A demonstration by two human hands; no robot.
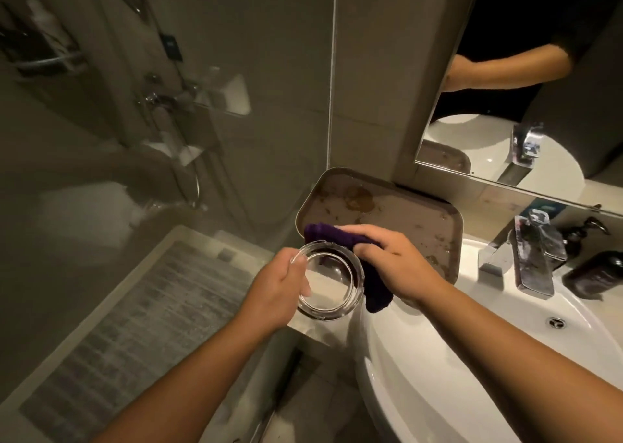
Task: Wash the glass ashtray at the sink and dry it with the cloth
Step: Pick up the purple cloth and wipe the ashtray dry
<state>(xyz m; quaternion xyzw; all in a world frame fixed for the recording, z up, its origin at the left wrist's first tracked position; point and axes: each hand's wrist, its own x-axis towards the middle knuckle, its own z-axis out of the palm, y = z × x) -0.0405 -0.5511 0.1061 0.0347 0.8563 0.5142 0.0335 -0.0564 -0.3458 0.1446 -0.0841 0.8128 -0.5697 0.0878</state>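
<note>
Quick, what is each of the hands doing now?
Left hand: closed on the round clear glass ashtray.
Right hand: closed on the dark purple cloth.

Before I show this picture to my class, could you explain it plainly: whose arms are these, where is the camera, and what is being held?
There is no machine: a person wears one camera on the head, looking down at their own arms. The left hand holds a round glass ashtray by its rim. The right hand presses a dark purple cloth against its outer side. Behind them lies a stained tray; to the right are a white sink, a tap and a mirror.
</note>
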